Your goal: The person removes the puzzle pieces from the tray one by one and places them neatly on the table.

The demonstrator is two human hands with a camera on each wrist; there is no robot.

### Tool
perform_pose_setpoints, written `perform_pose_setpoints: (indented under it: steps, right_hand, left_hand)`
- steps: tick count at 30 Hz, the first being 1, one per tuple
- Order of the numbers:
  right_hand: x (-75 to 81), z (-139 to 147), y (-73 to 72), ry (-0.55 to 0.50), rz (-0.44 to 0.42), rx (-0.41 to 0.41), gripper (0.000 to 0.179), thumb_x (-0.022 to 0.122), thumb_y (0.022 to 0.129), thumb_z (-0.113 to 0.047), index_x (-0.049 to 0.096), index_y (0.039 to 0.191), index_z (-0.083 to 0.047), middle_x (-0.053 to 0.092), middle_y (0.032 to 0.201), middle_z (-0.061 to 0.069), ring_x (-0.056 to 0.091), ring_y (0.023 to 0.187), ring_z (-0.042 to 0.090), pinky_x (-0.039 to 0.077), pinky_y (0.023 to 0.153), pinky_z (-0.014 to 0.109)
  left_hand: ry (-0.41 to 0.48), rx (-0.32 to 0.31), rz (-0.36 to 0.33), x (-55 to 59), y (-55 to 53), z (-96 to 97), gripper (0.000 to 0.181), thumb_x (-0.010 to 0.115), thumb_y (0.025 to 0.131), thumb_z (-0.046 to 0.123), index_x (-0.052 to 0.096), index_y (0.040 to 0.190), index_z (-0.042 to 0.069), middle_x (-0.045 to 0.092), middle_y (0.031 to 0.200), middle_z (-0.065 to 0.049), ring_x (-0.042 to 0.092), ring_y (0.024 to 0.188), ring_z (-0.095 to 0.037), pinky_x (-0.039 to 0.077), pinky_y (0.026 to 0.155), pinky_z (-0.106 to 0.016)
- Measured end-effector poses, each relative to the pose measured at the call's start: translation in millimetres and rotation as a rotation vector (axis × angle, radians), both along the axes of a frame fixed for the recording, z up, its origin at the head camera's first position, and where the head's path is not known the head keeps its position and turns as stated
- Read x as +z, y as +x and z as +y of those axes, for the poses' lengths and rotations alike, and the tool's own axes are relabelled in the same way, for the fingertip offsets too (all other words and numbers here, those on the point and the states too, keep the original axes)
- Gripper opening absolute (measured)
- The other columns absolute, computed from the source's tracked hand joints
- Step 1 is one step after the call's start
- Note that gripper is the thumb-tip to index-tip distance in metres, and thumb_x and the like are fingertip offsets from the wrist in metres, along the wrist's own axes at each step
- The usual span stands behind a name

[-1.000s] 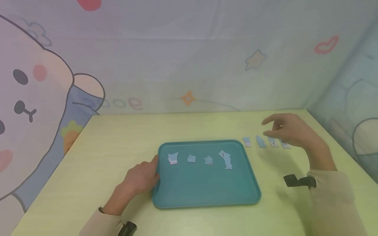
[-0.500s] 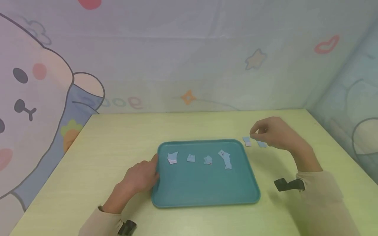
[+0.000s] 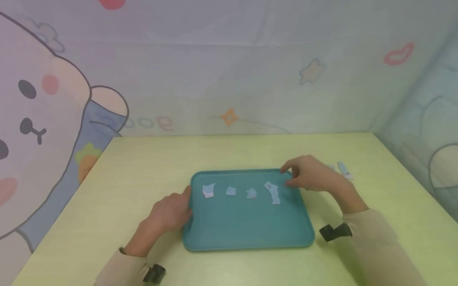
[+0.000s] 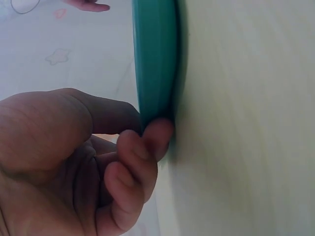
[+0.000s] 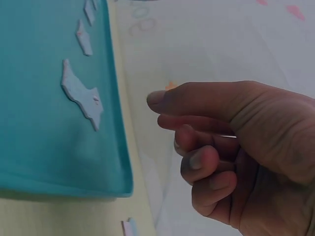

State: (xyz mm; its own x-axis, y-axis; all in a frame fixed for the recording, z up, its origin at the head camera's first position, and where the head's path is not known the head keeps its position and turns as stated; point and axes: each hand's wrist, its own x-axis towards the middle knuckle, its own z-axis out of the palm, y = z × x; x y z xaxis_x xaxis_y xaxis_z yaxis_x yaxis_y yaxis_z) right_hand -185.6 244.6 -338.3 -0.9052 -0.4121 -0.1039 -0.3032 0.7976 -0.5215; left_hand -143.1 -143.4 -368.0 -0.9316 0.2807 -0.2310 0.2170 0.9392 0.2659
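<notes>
A teal tray (image 3: 247, 230) lies on the table, and my left hand (image 3: 171, 212) grips its left edge. In the left wrist view, the thumb and fingers of that hand (image 4: 64, 152) close round the rim (image 4: 157, 59). Several flat, light-blue, irregular puzzle pieces lie in a row across the tray; the longest piece (image 3: 274, 194) is at the right. Over the tray's far right corner hovers my right hand (image 3: 313, 174), its thumb and index finger apart. The right wrist view shows this hand (image 5: 251, 132) holding nothing, its other fingers loosely curled.
On the table to the right of the tray lies another puzzle piece (image 3: 344, 171); a pale one beside it is mostly hidden by my right hand. A printed cloth backdrop (image 3: 200, 79) rises behind the table (image 3: 107, 190).
My right hand has moved left and nearer, from above the pieces on the table to the tray's far right corner. My left hand keeps its grip on the tray.
</notes>
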Motion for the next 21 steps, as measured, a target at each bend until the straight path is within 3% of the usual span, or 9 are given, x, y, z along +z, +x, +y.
perform_pose_setpoints:
  steps: [5,14,21]
  right_hand:
    - [-9.9,-10.1,-1.4,0.047,-0.058,0.033,0.047,0.081,0.089,-0.017,0.07,0.132,-0.002,0.06,0.076,0.002,0.054,0.064,0.015,0.048,0.062,0.033]
    - [-21.7,-19.4,-3.3,0.084,-0.072,0.06,0.057,0.087,0.084,-0.022,0.068,0.133,-0.001,0.061,0.076,0.0,0.054,0.068,0.013,0.047,0.065,0.03]
    - [-25.1,-21.8,-3.8,0.09,-0.106,0.068,0.063,0.089,0.083,-0.023,0.065,0.136,0.001,0.061,0.077,0.0,0.055,0.067,0.012,0.048,0.064,0.029]
  left_hand:
    - [0.001,0.004,-0.001,-1.1,-0.2,0.2,0.063,0.054,0.101,0.008,0.033,0.157,-0.012,0.063,0.089,-0.013,0.056,0.074,-0.022,0.043,0.058,-0.035]
    - [0.02,0.015,-0.012,1.6,2.3,2.4,0.063,0.052,0.1,0.007,0.032,0.157,-0.013,0.059,0.083,-0.01,0.057,0.071,-0.021,0.044,0.057,-0.034]
    - [0.05,0.028,-0.022,2.0,4.7,3.4,0.063,0.051,0.101,0.006,0.031,0.157,-0.014,0.057,0.077,-0.009,0.059,0.057,-0.019,0.045,0.052,-0.033]
